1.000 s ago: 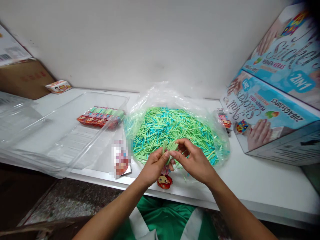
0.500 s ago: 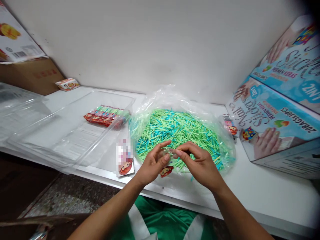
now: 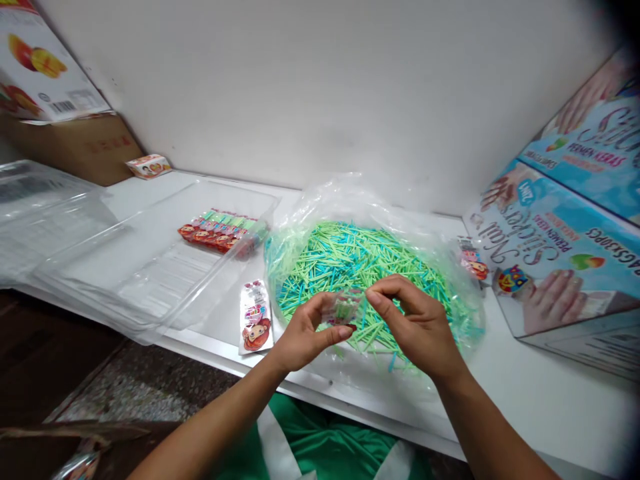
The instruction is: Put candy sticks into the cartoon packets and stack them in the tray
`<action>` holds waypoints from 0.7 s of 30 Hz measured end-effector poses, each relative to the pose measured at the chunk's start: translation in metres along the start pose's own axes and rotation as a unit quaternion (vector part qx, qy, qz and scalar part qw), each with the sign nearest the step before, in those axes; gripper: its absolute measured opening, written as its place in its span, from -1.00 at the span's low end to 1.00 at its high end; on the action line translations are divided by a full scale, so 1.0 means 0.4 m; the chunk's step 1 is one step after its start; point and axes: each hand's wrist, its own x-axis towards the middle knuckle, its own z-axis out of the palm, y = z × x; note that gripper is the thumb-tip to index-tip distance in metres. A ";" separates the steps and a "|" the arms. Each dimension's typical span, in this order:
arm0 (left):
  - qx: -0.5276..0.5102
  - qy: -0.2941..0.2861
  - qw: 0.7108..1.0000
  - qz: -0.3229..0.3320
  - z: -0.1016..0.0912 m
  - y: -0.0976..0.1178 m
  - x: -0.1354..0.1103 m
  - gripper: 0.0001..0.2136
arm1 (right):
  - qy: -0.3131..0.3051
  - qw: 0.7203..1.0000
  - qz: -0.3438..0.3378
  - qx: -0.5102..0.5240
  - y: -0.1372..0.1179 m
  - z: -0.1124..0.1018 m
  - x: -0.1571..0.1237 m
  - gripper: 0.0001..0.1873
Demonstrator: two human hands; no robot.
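My left hand [image 3: 307, 333] grips a small clear plastic packet [image 3: 345, 307] between thumb and fingers, above the near part of a heap of sticks. Pale green pieces show through the packet, and a bit of red print shows by my left thumb. My right hand [image 3: 415, 320] pinches at the packet's right edge with thumb and forefinger. Under both hands lies a large open clear plastic bag [image 3: 345, 190] full of thin green and blue sticks [image 3: 350, 250]. Left of it, a flat printed sachet [image 3: 256, 320] with a red-haired cartoon figure lies on the table.
A clear plastic tray [image 3: 165, 267] holds a row of filled packets [image 3: 220, 230]. More clear trays [image 3: 45, 213] stand far left, before a brown carton [image 3: 95, 147]. A small box [image 3: 149, 166] lies by the wall. Blue printed boxes [image 3: 565, 247] stand right, with another sachet [image 3: 473, 260] beside them.
My right hand has moved slightly right and turned a little. The packet now shows more openly between my hands, and its red printed end has gone mostly behind my left thumb. The view has shifted slightly.
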 end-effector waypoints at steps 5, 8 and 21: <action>0.007 0.055 0.998 0.025 0.001 0.013 -0.001 -0.87 | -0.008 0.999 0.019 0.035 -0.016 0.004 0.014 -0.93; 0.044 0.085 0.995 0.030 -0.028 0.089 -0.005 -0.83 | 0.010 0.998 0.031 0.051 -0.019 0.000 0.020 -0.95; 0.380 0.474 0.793 0.034 -0.675 0.432 0.158 -0.71 | -0.036 0.989 0.138 -0.035 0.078 0.012 0.024 -0.84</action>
